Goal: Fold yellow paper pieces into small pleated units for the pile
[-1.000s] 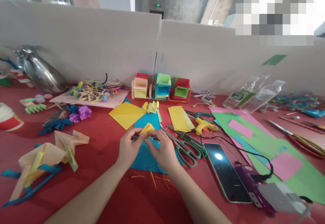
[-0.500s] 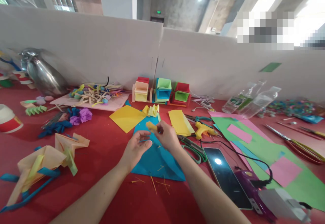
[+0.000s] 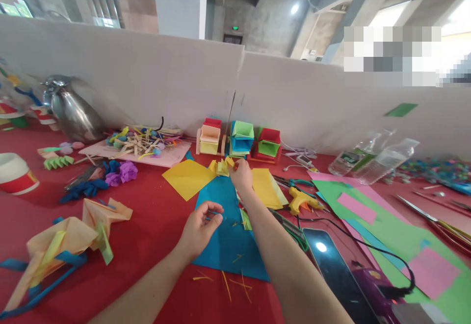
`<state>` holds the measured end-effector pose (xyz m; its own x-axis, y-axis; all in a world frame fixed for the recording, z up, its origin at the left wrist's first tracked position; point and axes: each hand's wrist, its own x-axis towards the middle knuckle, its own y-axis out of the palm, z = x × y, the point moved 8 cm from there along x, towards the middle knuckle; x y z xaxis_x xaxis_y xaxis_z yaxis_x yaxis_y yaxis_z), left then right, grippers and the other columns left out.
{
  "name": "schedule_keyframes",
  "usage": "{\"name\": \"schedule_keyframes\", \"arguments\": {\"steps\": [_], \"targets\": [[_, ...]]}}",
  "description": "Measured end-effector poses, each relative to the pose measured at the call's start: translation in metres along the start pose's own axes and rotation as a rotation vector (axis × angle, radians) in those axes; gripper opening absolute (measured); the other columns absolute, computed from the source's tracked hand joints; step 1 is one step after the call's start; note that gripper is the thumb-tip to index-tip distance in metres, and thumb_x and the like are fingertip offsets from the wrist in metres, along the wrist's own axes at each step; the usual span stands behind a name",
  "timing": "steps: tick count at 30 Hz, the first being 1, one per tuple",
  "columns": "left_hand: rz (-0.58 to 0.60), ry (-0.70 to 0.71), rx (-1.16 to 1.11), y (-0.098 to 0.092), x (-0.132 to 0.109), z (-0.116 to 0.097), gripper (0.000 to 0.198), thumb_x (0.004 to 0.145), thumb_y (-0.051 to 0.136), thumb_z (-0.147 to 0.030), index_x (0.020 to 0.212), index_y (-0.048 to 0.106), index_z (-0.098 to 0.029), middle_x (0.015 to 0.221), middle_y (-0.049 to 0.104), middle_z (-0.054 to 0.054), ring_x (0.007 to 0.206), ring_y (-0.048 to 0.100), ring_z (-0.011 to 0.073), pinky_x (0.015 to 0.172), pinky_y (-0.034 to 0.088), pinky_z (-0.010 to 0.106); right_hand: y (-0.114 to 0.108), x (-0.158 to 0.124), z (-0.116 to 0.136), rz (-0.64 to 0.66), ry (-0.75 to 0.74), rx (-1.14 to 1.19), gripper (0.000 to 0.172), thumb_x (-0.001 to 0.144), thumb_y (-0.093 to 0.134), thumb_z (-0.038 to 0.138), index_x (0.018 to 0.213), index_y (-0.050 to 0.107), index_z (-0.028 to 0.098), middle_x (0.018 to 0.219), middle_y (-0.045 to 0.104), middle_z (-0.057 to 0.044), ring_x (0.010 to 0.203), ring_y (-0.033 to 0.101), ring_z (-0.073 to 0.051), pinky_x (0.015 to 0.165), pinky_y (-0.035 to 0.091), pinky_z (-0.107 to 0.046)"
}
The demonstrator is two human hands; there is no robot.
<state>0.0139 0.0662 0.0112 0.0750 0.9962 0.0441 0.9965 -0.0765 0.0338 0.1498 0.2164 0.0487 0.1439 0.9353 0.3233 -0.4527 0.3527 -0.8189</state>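
My right hand point(image 3: 242, 176) reaches forward, its fingertips pinched on a small folded yellow paper piece point(image 3: 229, 162). That piece is right beside a pale yellow folded paper shape point(image 3: 222, 168); I cannot tell whether they touch. Over the blue paper sheet point(image 3: 215, 243), my left hand point(image 3: 201, 226) hovers with fingers loosely curled, thumb apart, nothing in it. Thin yellow paper scraps point(image 3: 241, 285) lie at the sheet's near edge. A yellow paper square point(image 3: 188, 179) is to the left, and a stack of yellow paper point(image 3: 267, 189) shows right of my right hand.
Folded paper boxes point(image 3: 242, 138) stand against the white partition point(image 3: 165, 79). To the right are a yellow glue gun point(image 3: 302, 199), green-handled scissors point(image 3: 300, 238) partly behind my forearm, a phone point(image 3: 331, 270) and a cable. Peach paper shapes point(image 3: 59, 240) lie left, a metal jug point(image 3: 75, 111) behind.
My right hand has moved forward with the yellow paper piece, away from my left hand, to the folded yellow shape. My left hand stays over the blue sheet. The view has shifted slightly.
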Motion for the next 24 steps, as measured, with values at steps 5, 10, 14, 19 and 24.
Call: {"name": "schedule_keyframes", "arguments": {"steps": [5,10,14,19,24], "targets": [[0.001,0.001,0.013,-0.001,0.002,0.001,0.021,0.078,0.054,-0.033,0.09,0.057,-0.017,0.094,0.062,0.007,0.08,0.06,0.0186,0.073,0.046,0.031,-0.005,0.008,-0.002,-0.008,0.035,-0.051,0.02,0.082,0.04,0.022,0.098,0.049,0.015,0.104,0.057,-0.013,0.095,0.055,-0.024,0.074,0.04,-0.031],[0.006,-0.018,-0.022,0.001,0.001,0.0,0.02,0.078,0.054,-0.033,0.089,0.057,-0.017,0.094,0.062,0.007,0.08,0.061,0.0184,0.073,0.047,0.031,0.001,0.012,-0.01,0.089,0.075,-0.08,0.027,0.076,0.047,0.022,0.103,0.05,0.015,0.105,0.059,-0.013,0.094,0.058,-0.025,0.073,0.042,-0.032],[0.008,-0.03,-0.042,0.002,0.0,0.0,0.019,0.077,0.055,-0.033,0.088,0.057,-0.018,0.093,0.062,0.006,0.077,0.062,0.0176,0.073,0.048,0.031,0.005,0.011,-0.013,0.17,0.105,-0.082,0.047,0.072,0.054,0.034,0.115,0.045,0.018,0.111,0.058,-0.011,0.101,0.056,-0.027,0.074,0.044,-0.035],[0.006,-0.025,-0.049,0.003,0.001,0.002,0.02,0.077,0.055,-0.034,0.089,0.057,-0.018,0.092,0.062,0.006,0.074,0.061,0.0165,0.07,0.048,0.03,0.008,0.011,-0.007,0.248,0.112,-0.093,0.065,0.072,0.049,0.053,0.126,0.038,0.018,0.119,0.054,-0.015,0.106,0.054,-0.033,0.078,0.043,-0.041],[0.001,-0.024,-0.048,0.001,0.002,0.002,0.019,0.077,0.055,-0.033,0.088,0.057,-0.017,0.091,0.062,0.006,0.073,0.061,0.0163,0.07,0.048,0.03,0.013,0.011,0.0,0.282,0.128,-0.112,0.074,0.072,0.039,0.066,0.127,0.038,0.015,0.119,0.054,-0.02,0.107,0.052,-0.037,0.081,0.04,-0.047]]}}
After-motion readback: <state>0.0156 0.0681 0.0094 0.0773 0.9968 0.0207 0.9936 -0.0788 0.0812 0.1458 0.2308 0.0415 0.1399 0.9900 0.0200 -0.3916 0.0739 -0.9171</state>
